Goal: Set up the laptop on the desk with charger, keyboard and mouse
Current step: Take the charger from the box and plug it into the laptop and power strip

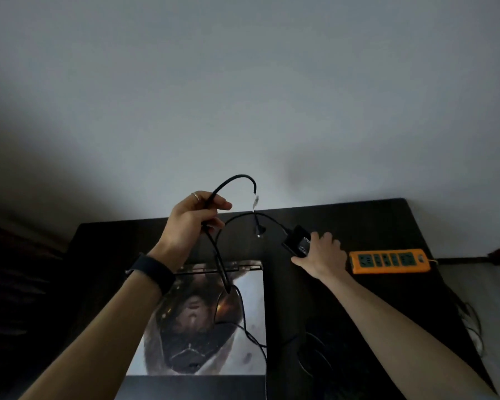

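Left hand (191, 223) grips the charger cable (234, 178), raised above the table (373, 220). Right hand (321, 252) clasps the charger brick (296, 239) on the table near the orange power strip (388, 260). Cable likely light and limp; brick rigid and denser, best held by its body.

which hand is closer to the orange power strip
Right. The right hand grips the charger brick beside the power strip; the left hand holds the cable, farther left.

Single wide-angle head cam, close in, looking forward and down over the desk (358, 223); wall (243, 82) fills the upper frame.
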`<state>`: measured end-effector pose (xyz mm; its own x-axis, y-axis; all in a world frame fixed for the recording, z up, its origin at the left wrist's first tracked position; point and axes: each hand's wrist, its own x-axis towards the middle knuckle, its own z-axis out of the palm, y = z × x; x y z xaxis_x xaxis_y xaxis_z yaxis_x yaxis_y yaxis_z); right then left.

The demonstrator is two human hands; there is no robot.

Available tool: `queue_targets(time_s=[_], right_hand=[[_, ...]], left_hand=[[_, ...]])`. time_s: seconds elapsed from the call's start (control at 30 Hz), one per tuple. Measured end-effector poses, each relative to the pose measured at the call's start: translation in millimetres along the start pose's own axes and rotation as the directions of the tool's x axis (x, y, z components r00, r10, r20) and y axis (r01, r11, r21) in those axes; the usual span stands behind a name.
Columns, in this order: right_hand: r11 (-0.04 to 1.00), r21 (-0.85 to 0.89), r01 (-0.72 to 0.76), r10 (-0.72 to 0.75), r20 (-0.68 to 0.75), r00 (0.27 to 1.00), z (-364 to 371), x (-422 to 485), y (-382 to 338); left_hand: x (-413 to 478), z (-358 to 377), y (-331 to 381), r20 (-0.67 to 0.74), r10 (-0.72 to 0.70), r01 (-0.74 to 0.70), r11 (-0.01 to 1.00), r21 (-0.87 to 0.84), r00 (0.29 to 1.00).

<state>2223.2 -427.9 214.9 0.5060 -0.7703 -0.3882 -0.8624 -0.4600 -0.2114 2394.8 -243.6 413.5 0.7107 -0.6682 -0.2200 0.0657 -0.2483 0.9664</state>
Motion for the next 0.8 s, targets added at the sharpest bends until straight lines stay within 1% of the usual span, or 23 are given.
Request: queue_targets(time_s=[0.13,0.23,0.27,0.33,0.37,0.43,0.47,0.5,0.53,0.6,0.63,0.7,0.73,0.8], right_hand=[[0.998,-0.057,0.023,-0.022,0.006,1.0,19.9,40.9,-36.3],[0.997,-0.059,0.047,-0.047,-0.004,0.999,39.6,53.7,-41.0],[0.998,-0.036,0.06,-0.061,-0.006,0.998,43.4,54.8,-37.5],[0.993,0.079,0.082,-0.082,-0.012,0.997,47.4,47.4,-29.1],[0.982,0.167,0.087,-0.08,-0.049,0.996,48.3,38.0,-25.1],[0.935,0.34,0.098,-0.048,-0.152,0.987,45.8,2.8,-20.7],[0.905,0.413,0.102,-0.026,-0.185,0.982,46.6,-20.7,-19.0],[0.878,0.469,0.097,-0.01,-0.184,0.983,49.8,-48.9,-16.7],[0.863,0.5,0.074,-0.004,-0.141,0.99,56.1,-79.8,-14.4],[0.885,0.465,-0.02,-0.006,0.054,0.999,76.5,-142.0,-10.2],[0.909,0.413,-0.055,-0.019,0.173,0.985,90.1,-166.6,-8.5],[0.948,0.308,-0.084,-0.041,0.379,0.925,120.8,-203.0,-5.6],[0.955,0.283,-0.092,-0.047,0.449,0.892,133.5,-214.6,-4.0],[0.936,0.332,-0.117,-0.069,0.5,0.863,153.6,-223.5,-1.7]], left_hand=[[19.4,-13.3,-19.0,0.078,0.023,-0.023,1.0,0.001,0.997],[29.2,-16.0,-43.0,0.141,0.014,-0.015,1.0,0.002,0.99],[31.2,-15.9,-51.5,0.159,0.01,-0.01,1.0,-0.001,0.987],[32.3,-16.2,-69.6,0.184,-0.003,0.001,1.0,0.012,0.983],[31.6,-17.7,-76.9,0.184,-0.01,0.008,1.0,0.013,0.983],[28.7,-20.3,-86.3,0.163,-0.021,0.021,1.0,0.0,0.986],[27.5,-22.3,-89.9,0.145,-0.019,0.02,1.0,-0.003,0.989],[25.7,-24.7,-93.9,0.122,-0.016,0.016,1.0,0.004,0.992],[23.6,-27.9,-99.0,0.107,-0.025,0.024,1.0,0.006,0.994],[16.8,-36.4,-113.6,0.086,-0.074,0.073,0.997,0.017,0.994],[13.1,-38.3,-121.6,0.083,-0.1,0.097,0.995,0.033,0.992],[6.3,-40.2,-138.5,0.107,-0.165,0.156,0.984,0.087,0.98],[1.7,-39.1,-146.1,0.142,-0.198,0.182,0.976,0.119,0.97],[-7.1,-36.0,-159.7,0.239,-0.262,0.205,0.949,0.238,0.935]])
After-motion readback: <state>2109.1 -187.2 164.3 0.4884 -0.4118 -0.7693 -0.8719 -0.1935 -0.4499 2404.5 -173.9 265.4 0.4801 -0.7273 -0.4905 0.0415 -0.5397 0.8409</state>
